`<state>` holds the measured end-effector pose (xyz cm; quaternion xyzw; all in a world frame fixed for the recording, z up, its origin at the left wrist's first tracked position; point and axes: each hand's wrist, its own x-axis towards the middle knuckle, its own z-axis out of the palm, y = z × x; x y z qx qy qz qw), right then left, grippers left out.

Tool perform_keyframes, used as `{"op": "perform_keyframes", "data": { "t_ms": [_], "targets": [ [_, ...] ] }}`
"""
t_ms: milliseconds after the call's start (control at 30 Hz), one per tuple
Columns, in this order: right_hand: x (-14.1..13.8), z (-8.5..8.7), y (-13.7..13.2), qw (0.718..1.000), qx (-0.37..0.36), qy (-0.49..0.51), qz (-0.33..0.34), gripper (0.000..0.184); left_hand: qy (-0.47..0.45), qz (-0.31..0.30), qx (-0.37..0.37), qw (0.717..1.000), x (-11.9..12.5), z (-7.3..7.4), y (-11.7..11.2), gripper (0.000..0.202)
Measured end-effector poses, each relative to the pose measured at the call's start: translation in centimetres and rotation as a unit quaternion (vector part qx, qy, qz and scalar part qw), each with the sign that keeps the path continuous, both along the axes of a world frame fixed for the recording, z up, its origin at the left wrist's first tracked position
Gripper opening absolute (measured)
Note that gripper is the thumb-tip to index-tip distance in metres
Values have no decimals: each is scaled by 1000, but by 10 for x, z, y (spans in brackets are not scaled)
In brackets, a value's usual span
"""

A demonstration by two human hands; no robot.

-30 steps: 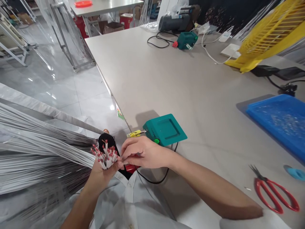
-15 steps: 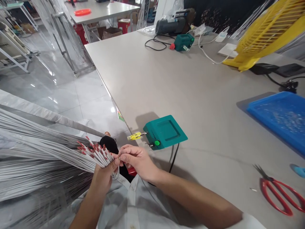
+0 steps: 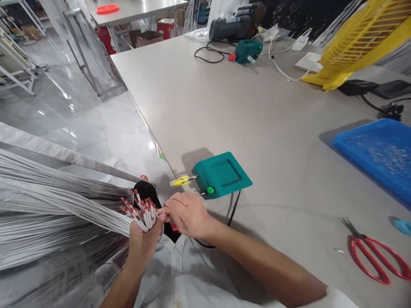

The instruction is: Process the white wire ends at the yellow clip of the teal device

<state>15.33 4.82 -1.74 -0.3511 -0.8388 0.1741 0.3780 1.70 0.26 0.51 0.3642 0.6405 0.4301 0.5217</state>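
A bundle of white wires (image 3: pixel 146 217) with red tips is gripped in my left hand (image 3: pixel 144 239), its long strands trailing off to the left. My right hand (image 3: pixel 189 214) is closed against the left fingertips, its fingers pinched together at the near side of the bundle. Whatever lies in that pinch is too small and covered to make out. Just beyond my right hand, at the table's edge, sits a green box-shaped device (image 3: pixel 223 173) with a green button and a yellow-covered metal prong (image 3: pixel 181 181).
Red-handled scissors (image 3: pixel 375 256) lie on the table (image 3: pixel 272 141) at the right, near a blue tray (image 3: pixel 379 154). Farther back stand a yellow fan (image 3: pixel 346 42), a second green device (image 3: pixel 247 51) and a dark motor (image 3: pixel 229 28). A metal rack (image 3: pixel 85 64) stands on the floor at left.
My right hand has turned over so its back faces up, with fingers curled down more. The wire tips in my left hand have shifted slightly right and bunched more upright.
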Motion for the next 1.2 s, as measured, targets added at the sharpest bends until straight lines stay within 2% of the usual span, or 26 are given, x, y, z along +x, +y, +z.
{"op": "perform_keyframes", "data": {
  "t_ms": [67, 167, 300, 433, 567, 633, 700, 767, 900, 1000, 1067, 1133, 1200],
  "targets": [
    [4, 2, 5, 994, 87, -66, 16, 23, -9, 0, 1, 1000, 0, -7, -2, 20],
    [9, 4, 10, 978, 150, -139, 34, 24, -19, 16, 8, 1000, -1, -15, -4, 21],
    [17, 4, 11, 961, 179, -197, 70, 19, -17, 29, 6, 999, 2, -19, -6, 20],
    [25, 7, 10, 955, 169, -215, 115, 19, -17, 9, -7, 1000, 5, -18, -8, 22],
    [30, 11, 7, 968, 95, -184, 141, 22, -24, 56, -12, 998, 4, -19, -7, 21],
    [29, 12, 5, 988, 17, -114, 105, 22, -30, 74, -9, 997, 2, -20, -5, 23],
    [26, 13, 3, 996, -75, -26, 42, 19, -42, 73, -6, 996, 1, -21, -4, 23],
    [22, 13, 2, 988, -149, 33, 9, 18, -53, 62, -4, 997, 1, -21, -4, 22],
    [11, 11, 3, 975, -206, 60, 53, 15, -50, 25, -3, 998, 2, -16, -5, 20],
    [6, 10, 3, 982, -172, 30, 67, 21, -33, 1, -3, 999, 2, -13, -6, 22],
    [6, 9, 2, 993, -103, -18, 50, 22, -23, -8, -4, 1000, 2, -14, -6, 21],
    [9, 8, 1, 996, -29, -75, 30, 23, -25, 10, 0, 1000, 1, -17, -6, 20],
    [14, 7, -1, 993, 2, -119, 19, 24, -35, 47, 4, 998, 0, -20, -7, 20]
  ]
}}
